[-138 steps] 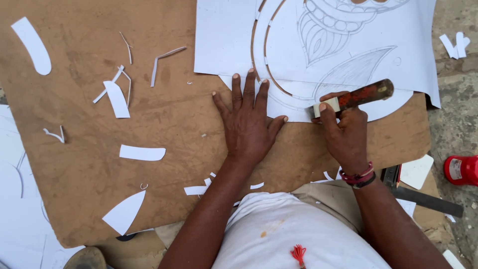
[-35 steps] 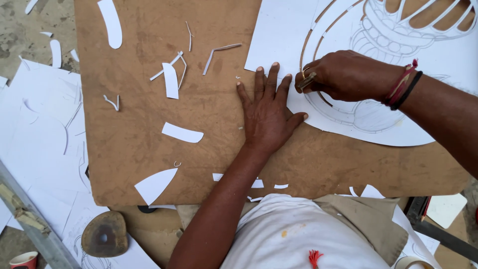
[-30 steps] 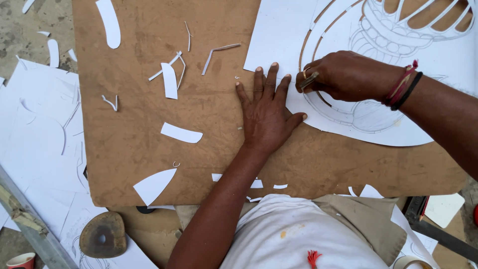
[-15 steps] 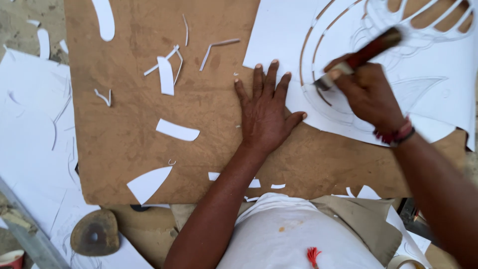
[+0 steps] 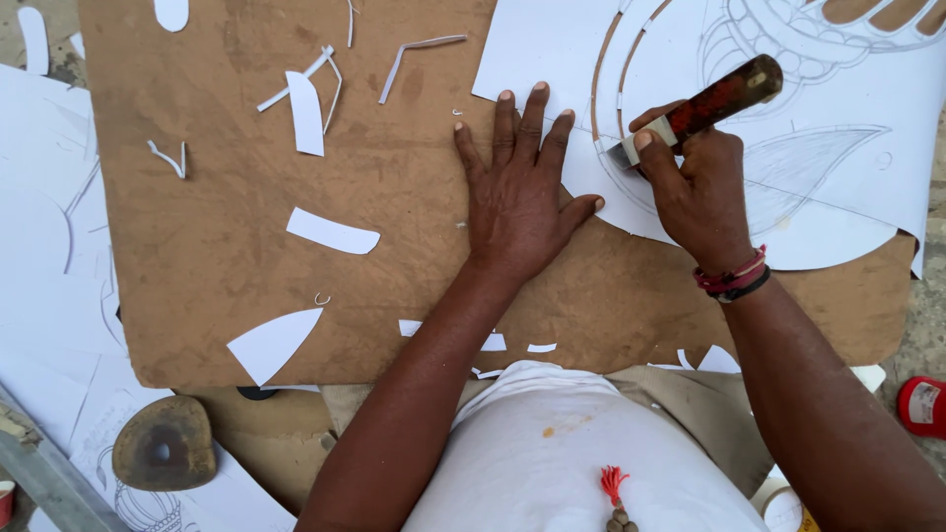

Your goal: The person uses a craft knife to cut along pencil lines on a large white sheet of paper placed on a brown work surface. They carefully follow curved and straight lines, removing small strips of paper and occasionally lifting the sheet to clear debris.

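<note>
- Right hand (image 5: 702,192): grip closed round wooden-handled knife (image 5: 702,103), blade at curved slot in white paper sheet (image 5: 828,187).
- Left hand (image 5: 517,192): fingers spread flat, pinning sheet edge to brown board (image 5: 227,217).
- Judgement: steady pressure and short strokes suited the curve.

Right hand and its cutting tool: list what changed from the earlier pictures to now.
The right hand has swung the red-handled cutting tool upright again, blade back on the white drawn sheet. It kept its grip throughout. The left hand stays flat, pinning the sheet to the brown board.

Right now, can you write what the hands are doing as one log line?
left hand: flat, pressing white paper on brown board | right hand: gripping wooden-handled knife, blade on paper
</note>
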